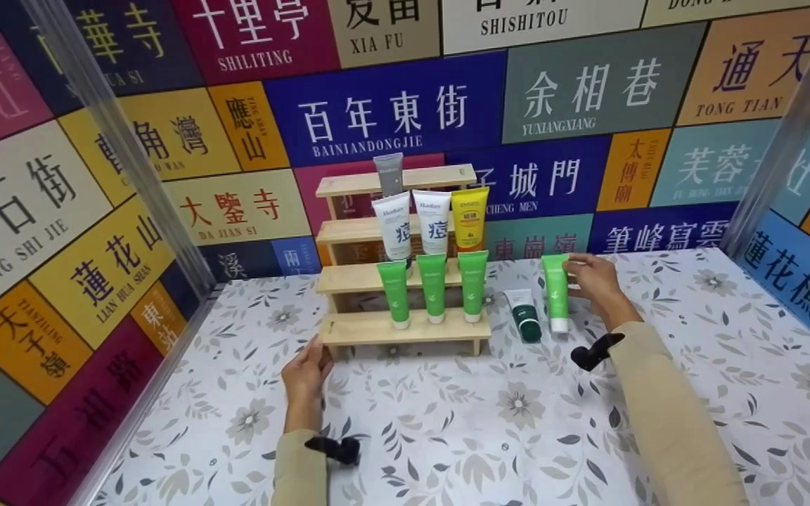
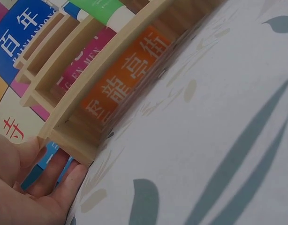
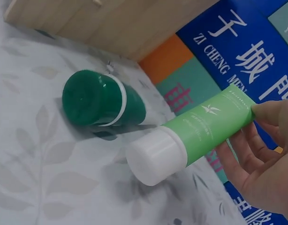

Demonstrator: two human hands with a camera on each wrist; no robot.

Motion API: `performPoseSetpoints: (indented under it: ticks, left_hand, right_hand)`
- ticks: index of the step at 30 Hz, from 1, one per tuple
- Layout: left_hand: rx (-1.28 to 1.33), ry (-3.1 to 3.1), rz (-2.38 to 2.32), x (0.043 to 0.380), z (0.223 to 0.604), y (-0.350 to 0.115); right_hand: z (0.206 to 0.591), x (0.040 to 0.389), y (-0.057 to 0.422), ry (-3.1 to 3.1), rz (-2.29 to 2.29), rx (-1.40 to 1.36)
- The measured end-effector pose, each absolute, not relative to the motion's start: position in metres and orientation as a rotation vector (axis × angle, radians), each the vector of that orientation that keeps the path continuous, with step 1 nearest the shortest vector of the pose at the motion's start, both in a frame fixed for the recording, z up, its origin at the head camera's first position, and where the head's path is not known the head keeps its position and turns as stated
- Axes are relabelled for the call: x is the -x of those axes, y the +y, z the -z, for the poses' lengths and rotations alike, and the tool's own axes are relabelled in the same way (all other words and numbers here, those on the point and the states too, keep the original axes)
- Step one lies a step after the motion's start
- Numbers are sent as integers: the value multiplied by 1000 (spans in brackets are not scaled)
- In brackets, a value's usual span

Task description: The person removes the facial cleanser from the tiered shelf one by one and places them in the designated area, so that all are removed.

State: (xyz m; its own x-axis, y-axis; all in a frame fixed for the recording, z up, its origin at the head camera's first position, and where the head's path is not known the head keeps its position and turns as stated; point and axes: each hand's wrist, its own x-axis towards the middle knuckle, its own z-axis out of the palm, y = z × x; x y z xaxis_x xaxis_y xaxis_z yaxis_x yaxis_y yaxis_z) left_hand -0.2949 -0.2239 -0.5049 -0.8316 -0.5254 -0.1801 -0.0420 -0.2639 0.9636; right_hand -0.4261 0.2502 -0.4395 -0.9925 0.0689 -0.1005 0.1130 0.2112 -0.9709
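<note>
My right hand (image 1: 593, 281) pinches a green squeeze tube (image 1: 557, 292) by its flat sealed end. The tube's white cap (image 3: 155, 157) points down, close over the tablecloth. Beside it a white-and-green tube with a dark green cap (image 3: 94, 98) is on the cloth. At the front left corner of a stepped wooden display stand (image 1: 405, 330), my left hand (image 1: 306, 372) grips the end of the lowest step, thumb at the edge and fingers curled by the leg (image 2: 76, 145). Three green tubes (image 1: 434, 284) stand cap down on that step.
Higher on the stand are two white tubes (image 1: 394, 225), a yellow tube (image 1: 470, 218) and a grey tube (image 1: 389, 174). A floral cloth (image 1: 447, 422) covers the table. Colourful sign-printed walls (image 1: 384, 105) and clear corner posts (image 1: 131, 140) close off the back and left.
</note>
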Motion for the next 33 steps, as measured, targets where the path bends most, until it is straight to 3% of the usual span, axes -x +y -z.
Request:
performPoseSetpoints:
  ticks: [23,28,33]
  left_hand:
    - [-735,-1658,2163,299,504,-226]
    - [-693,-1641,2174,297,503,-225]
    - [-693,-1658,2169,295,506,-226]
  right_hand:
    - [485,439,228,2458,1939,-631]
    - [483,436,230,2452,1889,-567]
    - [476,428,237,2358,1749,-330]
